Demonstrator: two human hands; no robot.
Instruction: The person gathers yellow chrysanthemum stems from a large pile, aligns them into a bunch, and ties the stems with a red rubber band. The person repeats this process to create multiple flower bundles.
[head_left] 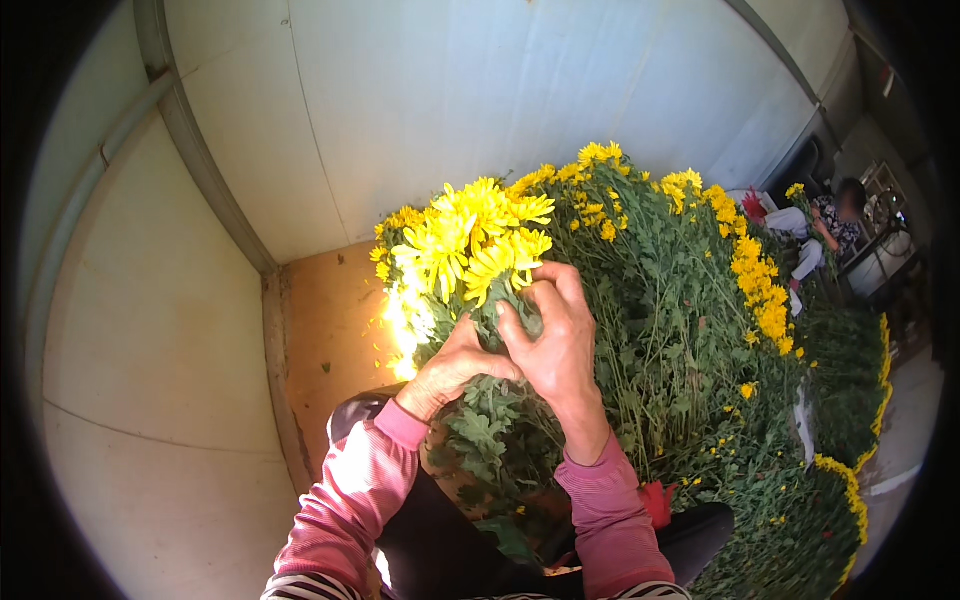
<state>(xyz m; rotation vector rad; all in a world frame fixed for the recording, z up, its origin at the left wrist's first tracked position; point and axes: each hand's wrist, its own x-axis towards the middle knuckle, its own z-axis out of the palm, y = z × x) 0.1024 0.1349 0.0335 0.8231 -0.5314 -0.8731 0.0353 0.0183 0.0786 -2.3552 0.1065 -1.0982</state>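
Note:
Just in front of me is a bunch of yellow chrysanthemums (pixel 470 240), its heads pointing away and up. My left hand (pixel 455 370) is closed round the green stems below the heads. Curled fingers of my right hand (pixel 555 340) grip the leaves and stems just under the blooms, on the bunch's right side. The two hands nearly meet at the thumbs. Leafy lower stems (pixel 485 425) hang below them over my lap. Parts of the fingers are hidden behind the leaves.
A large heap of cut chrysanthemums (pixel 650 300) lies to my right, with more flower rows (pixel 850 500) beyond. Pale wall panels (pixel 500 90) stand ahead and left. Sunlit brown floor (pixel 330 310) shows at left. Another person (pixel 835 225) sits far right, holding a flower.

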